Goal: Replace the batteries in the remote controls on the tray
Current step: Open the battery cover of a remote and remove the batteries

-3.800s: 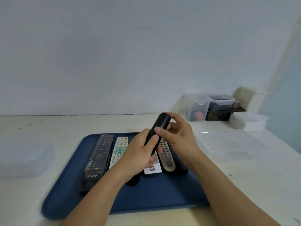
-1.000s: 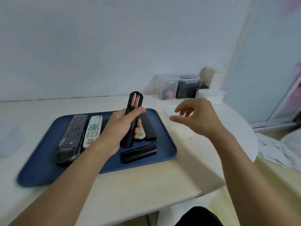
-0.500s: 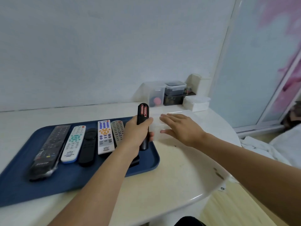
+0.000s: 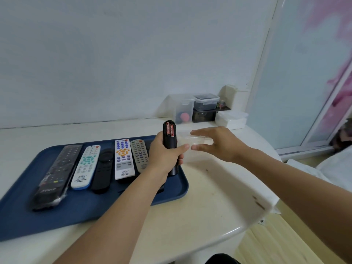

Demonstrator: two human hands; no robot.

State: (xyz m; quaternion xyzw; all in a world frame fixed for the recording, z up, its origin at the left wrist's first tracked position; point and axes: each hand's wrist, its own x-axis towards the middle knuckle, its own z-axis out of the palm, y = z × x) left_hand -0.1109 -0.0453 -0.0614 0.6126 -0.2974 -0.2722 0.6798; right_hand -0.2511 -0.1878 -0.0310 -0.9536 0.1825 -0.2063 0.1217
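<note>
In left hand (image 4: pixel 163 157): black remote (image 4: pixel 170 139), upright.

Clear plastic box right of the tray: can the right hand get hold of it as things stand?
Probably yes. The right hand is open, holds nothing, and its fingers already spread over the clear plastic box. Nothing lies between them; the left hand grips the black remote beside it, close but apart.

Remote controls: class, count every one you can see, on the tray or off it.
6. Five lie in a row on the tray: black, white-teal, black, white-blue, grey. The left hand holds one. The arm may hide others.
</note>
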